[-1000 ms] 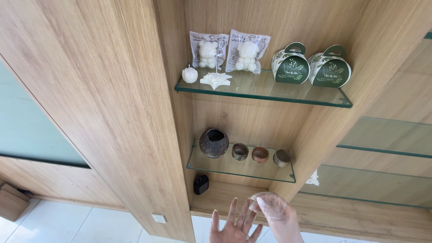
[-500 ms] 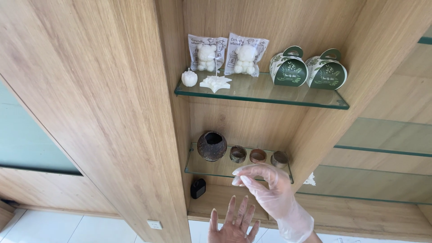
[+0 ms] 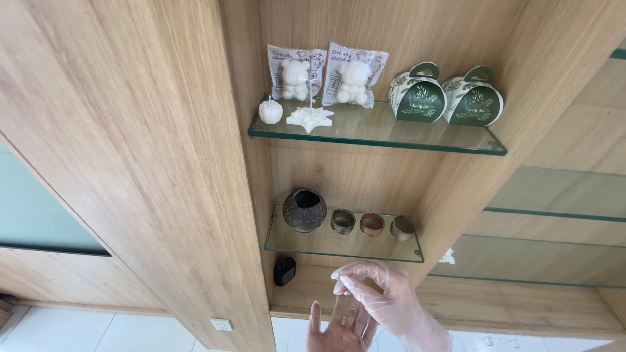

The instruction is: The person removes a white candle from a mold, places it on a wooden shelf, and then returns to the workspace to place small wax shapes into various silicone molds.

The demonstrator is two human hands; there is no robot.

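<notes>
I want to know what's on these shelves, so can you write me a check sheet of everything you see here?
Surface: two glass shelves in a wooden alcove.
Things in hand: right hand wears a clear glove, raised below the lower shelf; bare left hand beneath it, fingers spread.
Clutter: upper shelf holds two wrapped white bear figures, white pumpkin, white star, two green gift boxes; lower shelf holds a dark round pot and three small cups.
Hands: both hold nothing.
Cables: nothing seen.
Surroundings: small black object, white floor tiles.

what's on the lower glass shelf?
On the lower glass shelf: a dark round pot and three small cups in a row. Cup contents cannot be seen.
</notes>
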